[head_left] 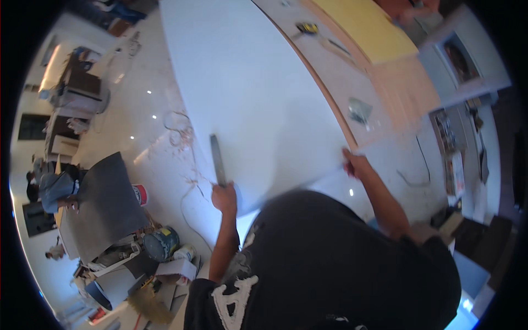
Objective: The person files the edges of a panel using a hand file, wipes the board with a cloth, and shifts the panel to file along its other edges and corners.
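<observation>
A large white board (pixel 247 93) stretches away in front of me. At its near left edge my left hand (pixel 224 198) is closed round the end of a long, flat grey file (pixel 217 159), which points away from me along that edge. My right hand (pixel 355 164) is at the board's near right corner, fingers closed on its edge. The fingertips there are partly hidden.
Right of the board lie a yellow-and-black tool (pixel 307 27), a clear plastic packet (pixel 359 110) and a yellow sheet (pixel 374 30). Cords and shavings (pixel 180 135) litter the floor at left. Beyond are a dark grey panel (pixel 110 203), a person (pixel 58 190) and a bucket (pixel 160 243).
</observation>
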A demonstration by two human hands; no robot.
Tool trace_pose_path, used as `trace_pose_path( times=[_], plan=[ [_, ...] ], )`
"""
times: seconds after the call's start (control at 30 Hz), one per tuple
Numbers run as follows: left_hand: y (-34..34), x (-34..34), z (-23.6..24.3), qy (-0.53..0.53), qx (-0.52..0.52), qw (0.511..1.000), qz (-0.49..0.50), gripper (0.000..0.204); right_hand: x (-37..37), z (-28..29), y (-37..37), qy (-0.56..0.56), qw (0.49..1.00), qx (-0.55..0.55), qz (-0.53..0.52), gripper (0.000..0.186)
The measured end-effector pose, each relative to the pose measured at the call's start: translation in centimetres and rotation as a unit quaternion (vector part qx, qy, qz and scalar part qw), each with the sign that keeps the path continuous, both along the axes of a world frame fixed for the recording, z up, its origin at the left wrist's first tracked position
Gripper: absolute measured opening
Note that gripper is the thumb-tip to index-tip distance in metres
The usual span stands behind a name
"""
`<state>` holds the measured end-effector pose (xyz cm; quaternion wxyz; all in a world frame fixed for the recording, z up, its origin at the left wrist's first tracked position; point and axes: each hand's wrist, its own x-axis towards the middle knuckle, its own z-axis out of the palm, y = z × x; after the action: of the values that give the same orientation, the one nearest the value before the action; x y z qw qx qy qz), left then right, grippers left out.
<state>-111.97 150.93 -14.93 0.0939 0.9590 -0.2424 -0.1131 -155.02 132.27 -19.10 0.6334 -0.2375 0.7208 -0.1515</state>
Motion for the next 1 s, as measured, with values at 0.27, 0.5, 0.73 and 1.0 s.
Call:
trace_pose_path(
  times=[0.27,0.5,0.73,1.0],
  plan=[
    [-2.8,1.6,-0.4,-0.011,-0.021,0.999,-0.037,0.049,3.2,2.4,-3.3,0.008,0.999,-0.009,-0.035,0.046],
    [-3.6,6.2,-3.7,0.062,-0.055,0.994,-0.072,0.051,3.3,1.4,-3.7,-0.035,0.997,-0.047,-0.047,0.044],
    [3.0,6.8,-4.0,0.065,-0.101,0.992,-0.036,0.042,0.3,-1.9,5.1,0.050,0.981,-0.027,-0.186,0.039],
    [6.1,5.3,-4.1,0.357,-0.209,0.900,0.136,0.027,3.8,-3.1,6.0,-0.259,0.879,-0.138,-0.377,0.035]
  ],
)
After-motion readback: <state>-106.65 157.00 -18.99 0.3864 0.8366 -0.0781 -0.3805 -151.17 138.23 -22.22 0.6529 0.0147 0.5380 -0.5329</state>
